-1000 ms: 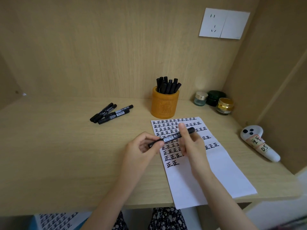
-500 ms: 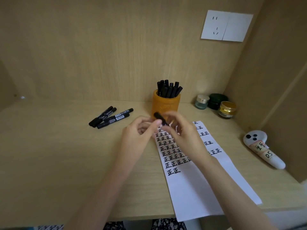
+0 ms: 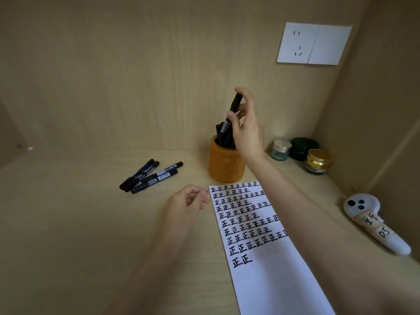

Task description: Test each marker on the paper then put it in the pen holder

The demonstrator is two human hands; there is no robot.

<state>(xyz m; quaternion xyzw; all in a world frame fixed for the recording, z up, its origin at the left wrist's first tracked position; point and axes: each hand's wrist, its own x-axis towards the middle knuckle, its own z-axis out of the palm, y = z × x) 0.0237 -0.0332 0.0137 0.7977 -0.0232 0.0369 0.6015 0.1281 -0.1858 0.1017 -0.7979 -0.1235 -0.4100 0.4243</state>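
At the back of a pale wooden bench (image 3: 68,223), a right hand (image 3: 246,130) is raised over an orange pen holder (image 3: 227,164). Its grip is closed on a black marker (image 3: 231,112), pinched between thumb and fingers. The marker is capped and tilts steeply, its top leaning right. Its lower end is at the mouth of the holder, among other black markers standing there.

The left hand (image 3: 186,203) is low over the bench, just beside the top left corner of a long white paper (image 3: 268,280). Its grip is loose, the fingers lightly curled, and it holds nothing. The upper half of the paper is filled with rows of one repeated black handwritten character, and the right forearm crosses over it.

To the left of the holder, four loose markers (image 3: 151,176) lie together on the bench. To its right, near the corner, three small jars (image 3: 318,161) are grouped: one clear with a silver lid, one dark green, one gold-lidded. A white controller (image 3: 372,221) with handwritten labels lies near the right wall. A white wall socket (image 3: 313,43) is on the back panel above.
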